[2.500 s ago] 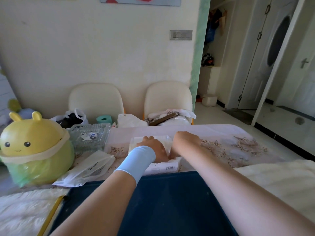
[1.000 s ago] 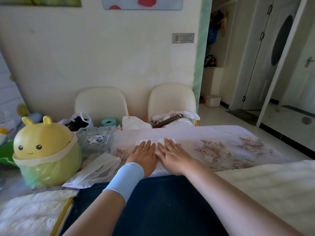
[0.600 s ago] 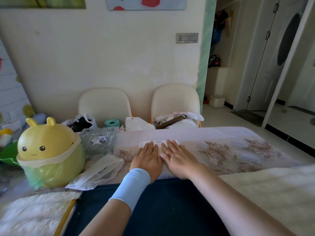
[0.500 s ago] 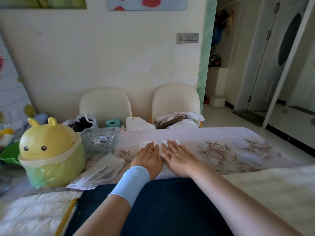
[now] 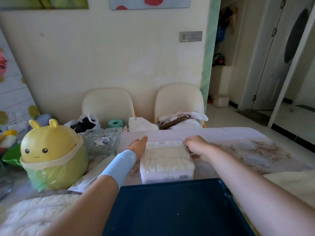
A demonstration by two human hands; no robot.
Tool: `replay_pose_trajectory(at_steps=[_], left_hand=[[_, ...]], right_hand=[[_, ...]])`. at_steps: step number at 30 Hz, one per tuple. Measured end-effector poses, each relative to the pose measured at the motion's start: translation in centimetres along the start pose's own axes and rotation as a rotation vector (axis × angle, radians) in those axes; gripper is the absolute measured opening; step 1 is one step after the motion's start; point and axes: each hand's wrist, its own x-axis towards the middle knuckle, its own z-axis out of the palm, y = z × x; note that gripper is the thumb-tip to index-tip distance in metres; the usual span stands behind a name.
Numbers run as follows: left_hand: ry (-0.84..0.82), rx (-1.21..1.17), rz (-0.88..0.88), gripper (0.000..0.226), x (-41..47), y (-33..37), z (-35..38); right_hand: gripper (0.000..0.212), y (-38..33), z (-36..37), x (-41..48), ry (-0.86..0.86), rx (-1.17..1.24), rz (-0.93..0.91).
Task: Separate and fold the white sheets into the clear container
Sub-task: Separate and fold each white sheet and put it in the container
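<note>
A clear container (image 5: 167, 176) stands on the table just beyond a dark blue tray. It is filled with a flat stack of folded white sheets (image 5: 165, 158). My left hand (image 5: 139, 146), with a light blue band on its wrist, lies along the container's left side with the fingers stretched forward. My right hand (image 5: 196, 144) is curled over the container's far right corner. Whether the container carries a lid I cannot tell.
The dark blue tray (image 5: 170, 210) fills the near table. A yellow character-shaped bin (image 5: 51, 154) and a glass dish (image 5: 102, 142) stand to the left, with a white plastic bag (image 5: 87, 178) beside them. Fluffy white cloth (image 5: 34, 213) lies at both near corners. Two cream chairs (image 5: 108, 103) stand behind.
Both hands lay flat and side by side on top of the sheets. They have since parted to the container's left and right sides, uncovering the stack.
</note>
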Motion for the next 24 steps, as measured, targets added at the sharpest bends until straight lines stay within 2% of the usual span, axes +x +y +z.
replay_pose_trajectory(at_steps=[4, 8, 11, 15, 18, 20, 24], left_hand=[[-0.008, -0.18, 0.006, 0.065, -1.1, 0.6, 0.1], [0.072, -0.429, 0.054, 0.036, -2.6, 1.1, -1.0], [0.07, -0.522, 0.132, 0.045, -3.9, 1.7, -1.3], [0.065, -0.367, 0.272, 0.049, -5.8, 2.2, -1.7], [0.052, -0.287, 0.324, 0.049, -7.4, 2.1, -2.3], [0.056, -0.17, 0.343, 0.044, -8.1, 1.7, -2.5], [0.011, 0.033, 0.34, 0.043, -10.0, -0.1, -2.4]], right_hand=[[0.049, -0.3, 0.5, 0.2, 0.047, 0.1, 0.078], [0.067, -0.5, 0.5, 0.4, 0.032, 0.245, 0.045], [0.068, -1.0, 0.3, -0.4, 0.03, 0.347, -0.031], [0.061, -1.1, -0.4, -1.9, 0.062, 0.216, -0.177], [0.043, -0.8, -1.1, -3.0, 0.083, 0.162, -0.206], [0.032, -0.3, -1.4, -3.7, 0.079, 0.031, -0.278], [0.064, 0.9, -1.5, -6.3, -0.026, -0.324, -0.427]])
